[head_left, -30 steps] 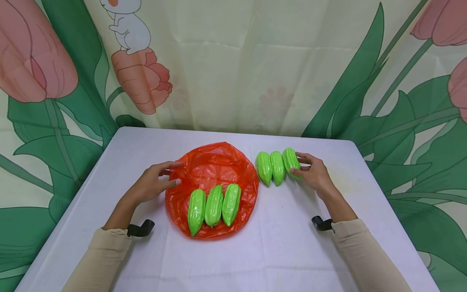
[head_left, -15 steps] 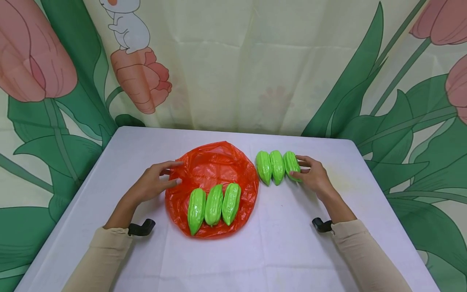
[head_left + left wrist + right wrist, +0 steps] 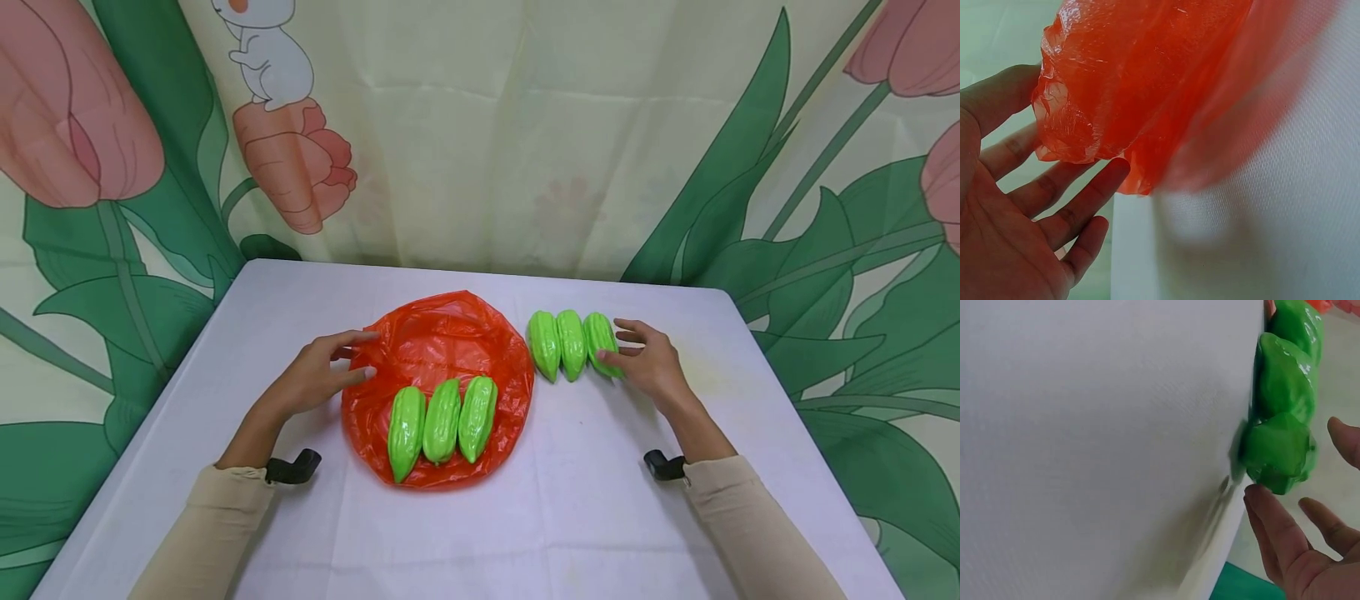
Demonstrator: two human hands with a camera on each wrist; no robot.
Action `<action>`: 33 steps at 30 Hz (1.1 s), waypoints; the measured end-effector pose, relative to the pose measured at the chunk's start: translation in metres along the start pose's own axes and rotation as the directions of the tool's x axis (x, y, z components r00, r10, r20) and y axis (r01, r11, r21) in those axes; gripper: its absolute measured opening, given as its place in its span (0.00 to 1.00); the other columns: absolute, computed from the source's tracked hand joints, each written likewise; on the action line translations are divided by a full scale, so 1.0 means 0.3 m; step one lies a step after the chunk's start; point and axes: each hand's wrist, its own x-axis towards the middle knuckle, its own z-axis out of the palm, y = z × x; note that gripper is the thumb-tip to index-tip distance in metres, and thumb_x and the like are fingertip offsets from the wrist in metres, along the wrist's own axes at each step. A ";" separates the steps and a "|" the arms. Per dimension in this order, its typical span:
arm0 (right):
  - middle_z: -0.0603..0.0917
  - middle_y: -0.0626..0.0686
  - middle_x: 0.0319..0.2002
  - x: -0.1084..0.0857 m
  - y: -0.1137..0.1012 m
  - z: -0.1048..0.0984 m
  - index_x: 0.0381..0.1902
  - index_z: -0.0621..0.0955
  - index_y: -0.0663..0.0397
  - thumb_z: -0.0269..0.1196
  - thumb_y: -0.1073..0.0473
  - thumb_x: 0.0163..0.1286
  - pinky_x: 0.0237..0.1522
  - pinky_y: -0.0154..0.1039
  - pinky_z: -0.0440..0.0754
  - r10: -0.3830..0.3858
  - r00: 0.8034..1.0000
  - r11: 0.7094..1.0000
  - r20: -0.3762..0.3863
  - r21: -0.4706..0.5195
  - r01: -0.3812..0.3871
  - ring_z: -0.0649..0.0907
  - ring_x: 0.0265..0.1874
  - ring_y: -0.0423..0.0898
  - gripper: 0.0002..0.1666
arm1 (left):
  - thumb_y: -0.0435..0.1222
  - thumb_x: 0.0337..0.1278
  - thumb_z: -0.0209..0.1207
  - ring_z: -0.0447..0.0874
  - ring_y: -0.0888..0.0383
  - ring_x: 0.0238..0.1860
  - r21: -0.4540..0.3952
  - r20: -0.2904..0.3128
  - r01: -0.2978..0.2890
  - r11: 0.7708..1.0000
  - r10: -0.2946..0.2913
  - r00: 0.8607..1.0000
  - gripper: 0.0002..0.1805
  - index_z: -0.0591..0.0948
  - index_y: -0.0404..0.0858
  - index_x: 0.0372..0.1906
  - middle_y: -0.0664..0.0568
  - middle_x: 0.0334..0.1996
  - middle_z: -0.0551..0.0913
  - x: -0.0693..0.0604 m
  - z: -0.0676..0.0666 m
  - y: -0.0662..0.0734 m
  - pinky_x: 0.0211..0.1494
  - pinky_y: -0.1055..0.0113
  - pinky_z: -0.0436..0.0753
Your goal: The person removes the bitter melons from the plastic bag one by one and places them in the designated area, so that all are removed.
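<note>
Three ribbed green fruits, left [image 3: 406,433], middle [image 3: 441,423] and right [image 3: 477,418], lie side by side on a round red plastic bag [image 3: 442,342]. My left hand [image 3: 311,379] is at the bag's left edge, its fingers [image 3: 1066,203] spread and relaxed beside the red plastic in the left wrist view. Three more green fruits [image 3: 544,346] stand in a row right of the bag. By the rightmost one [image 3: 601,340] is my right hand [image 3: 651,367], thumb and fingers parted; in the right wrist view a fingertip is close to that fruit [image 3: 1279,450], contact unclear.
A white cloth covers the table [image 3: 442,550], whose far edge meets a curtain [image 3: 480,167] printed with tulips, leaves and a rabbit on a carrot. Black wrist devices sit at the left cuff [image 3: 294,467] and right cuff [image 3: 665,466].
The rightmost fruit has come down slightly beside the other two, and my right fingers have loosened from it and shifted a little right. My left hand has hardly moved.
</note>
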 end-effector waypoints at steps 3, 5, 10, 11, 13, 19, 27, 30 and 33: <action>0.71 0.66 0.77 -0.004 -0.010 -0.003 0.83 0.65 0.49 0.73 0.53 0.72 0.69 0.61 0.81 -0.010 0.999 1.000 -0.039 -0.006 0.010 0.76 0.74 0.66 0.47 | 0.41 0.69 0.69 0.75 0.32 0.70 0.001 -0.003 -0.004 1.000 0.004 1.000 0.33 0.75 0.43 0.76 0.37 0.73 0.76 -0.001 0.001 -0.003 0.58 0.45 0.90; 0.72 0.65 0.77 -0.007 -0.016 -0.002 0.83 0.66 0.49 0.73 0.54 0.72 0.69 0.61 0.81 -0.018 0.998 1.000 -0.064 -0.008 0.018 0.76 0.74 0.66 0.46 | 0.41 0.69 0.69 0.75 0.31 0.70 0.001 -0.003 -0.004 1.000 0.004 1.000 0.33 0.75 0.43 0.76 0.37 0.73 0.76 -0.002 0.001 -0.004 0.58 0.45 0.90; 0.73 0.64 0.76 -0.017 -0.028 0.001 0.82 0.67 0.48 0.73 0.54 0.71 0.70 0.61 0.80 -0.037 0.995 0.999 -0.091 -0.001 0.037 0.75 0.74 0.66 0.46 | 0.41 0.69 0.69 0.75 0.31 0.70 -0.002 -0.004 0.000 1.000 0.000 1.000 0.33 0.75 0.43 0.76 0.36 0.73 0.75 -0.006 0.001 -0.003 0.57 0.45 0.91; 0.73 0.64 0.76 -0.021 -0.031 0.001 0.82 0.67 0.48 0.73 0.54 0.71 0.70 0.60 0.80 -0.041 0.995 0.999 -0.089 0.003 0.042 0.75 0.74 0.66 0.46 | 0.41 0.69 0.69 0.75 0.31 0.70 -0.003 -0.005 0.000 1.000 0.000 1.000 0.33 0.75 0.43 0.76 0.36 0.73 0.75 -0.006 0.001 -0.003 0.57 0.45 0.91; 0.74 0.63 0.76 -0.030 -0.039 0.003 0.82 0.68 0.47 0.74 0.54 0.71 0.71 0.60 0.79 -0.050 0.995 0.999 -0.086 0.011 0.051 0.75 0.74 0.65 0.45 | 0.41 0.69 0.69 0.75 0.31 0.69 -0.004 -0.007 -0.001 1.000 0.001 1.000 0.33 0.75 0.43 0.76 0.36 0.73 0.76 -0.007 0.001 -0.003 0.57 0.45 0.91; 0.76 0.63 0.74 -0.069 -0.069 0.015 0.80 0.70 0.48 0.75 0.55 0.70 0.75 0.56 0.76 -0.107 0.991 0.993 -0.083 0.037 0.111 0.76 0.73 0.63 0.45 | 0.41 0.69 0.69 0.75 0.31 0.70 -0.010 -0.008 -0.005 1.000 0.005 1.000 0.33 0.75 0.43 0.76 0.36 0.72 0.77 -0.005 -0.001 -0.006 0.57 0.45 0.91; 0.76 0.60 0.74 -0.118 -0.102 0.046 0.79 0.71 0.49 0.75 0.56 0.69 0.73 0.55 0.78 -0.163 0.983 0.985 -0.086 0.035 0.166 0.77 0.73 0.61 0.43 | 0.42 0.69 0.69 0.74 0.31 0.71 -0.013 -0.006 0.006 1.000 -0.006 1.000 0.33 0.75 0.43 0.76 0.36 0.73 0.75 -0.003 -0.001 -0.007 0.58 0.44 0.90; 0.76 0.59 0.74 -0.135 -0.110 0.059 0.79 0.71 0.49 0.75 0.56 0.69 0.74 0.55 0.77 -0.179 0.981 0.982 -0.079 0.042 0.183 0.77 0.72 0.60 0.44 | 0.42 0.69 0.69 0.74 0.31 0.71 -0.011 -0.006 0.007 1.000 -0.007 1.000 0.33 0.75 0.43 0.76 0.36 0.74 0.75 -0.003 -0.001 -0.006 0.58 0.44 0.90; 0.76 0.58 0.75 -0.152 -0.119 0.072 0.79 0.72 0.50 0.75 0.57 0.69 0.74 0.54 0.77 -0.194 0.978 0.979 -0.078 0.041 0.198 0.77 0.72 0.60 0.43 | 0.42 0.69 0.68 0.74 0.31 0.71 -0.009 -0.006 0.006 1.000 -0.006 1.000 0.33 0.75 0.43 0.76 0.36 0.73 0.75 -0.003 -0.001 -0.005 0.58 0.44 0.90</action>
